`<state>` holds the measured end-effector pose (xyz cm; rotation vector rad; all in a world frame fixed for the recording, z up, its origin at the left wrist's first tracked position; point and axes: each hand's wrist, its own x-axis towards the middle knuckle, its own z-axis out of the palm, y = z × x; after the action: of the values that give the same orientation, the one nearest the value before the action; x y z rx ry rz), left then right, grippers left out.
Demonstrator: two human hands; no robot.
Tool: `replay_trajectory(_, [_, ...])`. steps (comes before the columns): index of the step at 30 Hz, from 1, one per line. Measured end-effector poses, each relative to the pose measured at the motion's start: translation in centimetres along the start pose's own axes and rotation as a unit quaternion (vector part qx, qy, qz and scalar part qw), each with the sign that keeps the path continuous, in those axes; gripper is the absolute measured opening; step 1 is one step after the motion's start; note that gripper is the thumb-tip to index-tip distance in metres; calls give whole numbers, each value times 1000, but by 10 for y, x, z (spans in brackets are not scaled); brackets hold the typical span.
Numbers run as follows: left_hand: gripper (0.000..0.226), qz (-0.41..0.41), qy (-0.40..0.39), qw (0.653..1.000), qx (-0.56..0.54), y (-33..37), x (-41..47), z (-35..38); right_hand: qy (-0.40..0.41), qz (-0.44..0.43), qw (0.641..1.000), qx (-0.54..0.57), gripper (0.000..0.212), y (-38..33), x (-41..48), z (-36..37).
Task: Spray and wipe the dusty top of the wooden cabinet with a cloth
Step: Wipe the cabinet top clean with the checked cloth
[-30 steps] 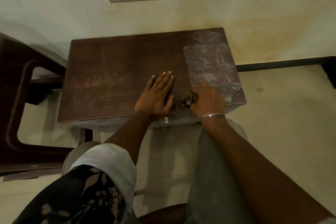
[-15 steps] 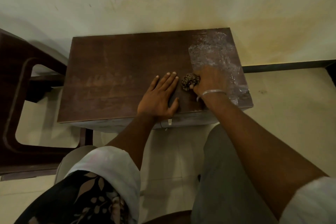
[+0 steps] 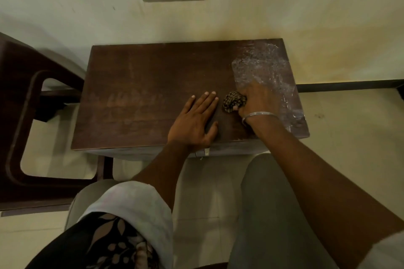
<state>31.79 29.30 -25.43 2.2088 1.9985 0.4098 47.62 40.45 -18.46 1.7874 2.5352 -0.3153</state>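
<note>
On top of the wooden cabinet [image 3: 153,85]: left hand [image 3: 194,122] flat, fingers spread, empty, likely bracing; right hand [image 3: 258,100] clenched around balled cloth [image 3: 234,101], pressing it at the edge of the wet sprayed patch [image 3: 266,72] for wiping.

The left hand [image 3: 194,122] lay flat, palm down, fingers straight and together, thumb splayed to the right, near the front edge of the surface. The right hand [image 3: 256,100] sat just beside it, its grip curled closed on a bunched cloth [image 3: 234,101], a thin bangle [image 3: 260,114] at the wrist. Both forearms were bare, sleeves rolled.
</note>
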Motion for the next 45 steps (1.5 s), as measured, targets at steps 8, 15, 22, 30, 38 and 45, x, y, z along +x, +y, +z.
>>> replay_trajectory(8, [70,-2,1,1000,0,1,0,1,-3,41,998,43,61,-7,32,1])
replay_trajectory(15, [70,-3,-2,1000,1,0,-1,-1,2,-3,999,46,44,-1,22,0])
replay_trajectory(22, [70,-3,-5,1000,-11,1,-1,-2,4,1,1000,19,48,-13,53,-5])
replay_trajectory(30, [63,-2,8,1000,-30,1,0,-1,19,2,999,35,50,-7,60,-1])
replay_trajectory(38, [62,-4,1,1000,-24,2,0,-2,14,-19,999,24,49,-7,60,-10])
replay_trajectory(45, [62,-3,1,1000,-23,3,0,-2,28,16,997,64,39,-21,110,-13])
